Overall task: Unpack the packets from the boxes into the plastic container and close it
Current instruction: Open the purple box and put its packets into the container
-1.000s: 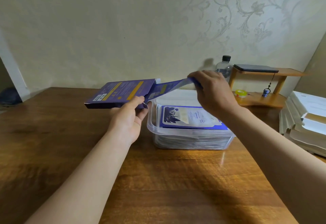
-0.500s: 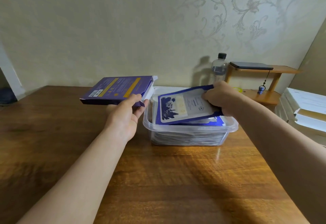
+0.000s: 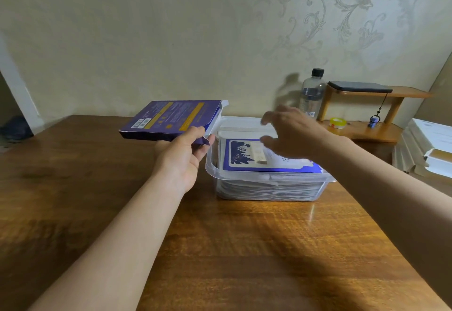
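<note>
The right hand (image 3: 291,134) has let go, hovering open; the packet (image 3: 266,156) now tops the container's (image 3: 269,178) stack; the left hand (image 3: 186,154) grips the box (image 3: 171,118).

**The wooden table and what it carries**

We see a brown wooden table (image 3: 244,249) that reaches to the wall. A clear plastic container (image 3: 269,189) stands on it near the middle, and a white lid (image 3: 241,123) lies just behind. At the far right are a bottle (image 3: 311,95), a small wooden shelf (image 3: 395,111) and a stack of white papers (image 3: 430,149).
</note>
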`<action>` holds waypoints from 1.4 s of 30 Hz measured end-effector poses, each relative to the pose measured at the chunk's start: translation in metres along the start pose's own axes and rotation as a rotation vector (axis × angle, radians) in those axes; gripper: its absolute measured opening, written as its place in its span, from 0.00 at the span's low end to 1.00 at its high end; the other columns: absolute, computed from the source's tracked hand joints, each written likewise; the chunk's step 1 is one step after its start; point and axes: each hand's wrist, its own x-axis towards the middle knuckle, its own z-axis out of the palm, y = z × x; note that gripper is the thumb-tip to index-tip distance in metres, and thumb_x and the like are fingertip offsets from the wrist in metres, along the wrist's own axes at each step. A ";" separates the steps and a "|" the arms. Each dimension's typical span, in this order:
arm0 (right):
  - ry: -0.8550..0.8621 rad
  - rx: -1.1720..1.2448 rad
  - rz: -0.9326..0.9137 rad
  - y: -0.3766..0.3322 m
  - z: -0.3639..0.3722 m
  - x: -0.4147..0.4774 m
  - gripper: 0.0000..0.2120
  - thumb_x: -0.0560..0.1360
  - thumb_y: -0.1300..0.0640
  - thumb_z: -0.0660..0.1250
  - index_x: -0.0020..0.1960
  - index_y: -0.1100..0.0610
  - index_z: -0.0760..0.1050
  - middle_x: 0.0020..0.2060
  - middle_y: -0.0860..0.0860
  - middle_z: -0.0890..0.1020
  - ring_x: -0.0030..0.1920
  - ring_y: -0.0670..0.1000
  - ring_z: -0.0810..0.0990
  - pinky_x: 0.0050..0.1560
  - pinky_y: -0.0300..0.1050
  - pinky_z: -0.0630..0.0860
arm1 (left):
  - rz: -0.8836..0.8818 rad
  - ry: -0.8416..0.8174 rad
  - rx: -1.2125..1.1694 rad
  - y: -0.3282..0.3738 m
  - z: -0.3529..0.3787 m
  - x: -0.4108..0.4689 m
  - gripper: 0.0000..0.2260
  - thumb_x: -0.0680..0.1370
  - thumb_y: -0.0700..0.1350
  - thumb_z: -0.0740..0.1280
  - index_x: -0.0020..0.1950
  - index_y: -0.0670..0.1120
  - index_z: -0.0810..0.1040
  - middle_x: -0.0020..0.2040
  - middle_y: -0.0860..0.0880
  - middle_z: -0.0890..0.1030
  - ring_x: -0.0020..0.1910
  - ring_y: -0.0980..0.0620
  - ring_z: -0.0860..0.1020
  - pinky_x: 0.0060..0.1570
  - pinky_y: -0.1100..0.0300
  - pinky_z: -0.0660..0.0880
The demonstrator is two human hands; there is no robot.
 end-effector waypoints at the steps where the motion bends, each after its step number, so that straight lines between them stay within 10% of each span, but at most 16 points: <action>1: -0.053 0.066 -0.068 -0.002 0.002 0.001 0.22 0.77 0.42 0.65 0.68 0.49 0.72 0.64 0.53 0.74 0.62 0.56 0.74 0.60 0.49 0.72 | -0.002 0.001 0.000 0.000 0.000 0.000 0.18 0.75 0.32 0.73 0.63 0.43 0.73 0.60 0.39 0.80 0.56 0.40 0.83 0.49 0.50 0.84; 8: -0.348 0.223 -0.143 -0.003 0.016 0.002 0.32 0.75 0.30 0.56 0.76 0.42 0.63 0.70 0.47 0.73 0.68 0.52 0.71 0.61 0.47 0.65 | 0.000 -0.001 0.000 0.001 0.000 0.000 0.15 0.75 0.31 0.72 0.58 0.42 0.75 0.59 0.38 0.81 0.54 0.42 0.83 0.51 0.49 0.84; 15: -0.363 0.213 -0.161 0.000 0.021 0.002 0.35 0.75 0.29 0.52 0.78 0.43 0.60 0.73 0.47 0.70 0.69 0.53 0.69 0.65 0.49 0.63 | 0.016 -0.020 0.016 0.000 0.002 -0.001 0.14 0.75 0.31 0.72 0.55 0.45 0.75 0.55 0.41 0.82 0.40 0.48 0.87 0.56 0.47 0.82; 22: -0.346 0.203 -0.163 0.005 0.033 0.008 0.46 0.67 0.19 0.43 0.78 0.42 0.59 0.72 0.46 0.71 0.67 0.53 0.70 0.68 0.58 0.66 | 0.023 -0.022 0.012 0.000 0.002 -0.001 0.12 0.75 0.30 0.72 0.52 0.43 0.75 0.54 0.40 0.82 0.49 0.46 0.84 0.53 0.48 0.83; 42: -0.421 0.086 -0.214 0.003 0.033 0.008 0.38 0.73 0.27 0.43 0.80 0.42 0.50 0.75 0.48 0.66 0.73 0.56 0.64 0.70 0.59 0.63 | 0.016 -0.015 0.014 -0.001 0.000 -0.001 0.13 0.76 0.33 0.72 0.54 0.46 0.75 0.58 0.41 0.81 0.55 0.44 0.83 0.48 0.53 0.84</action>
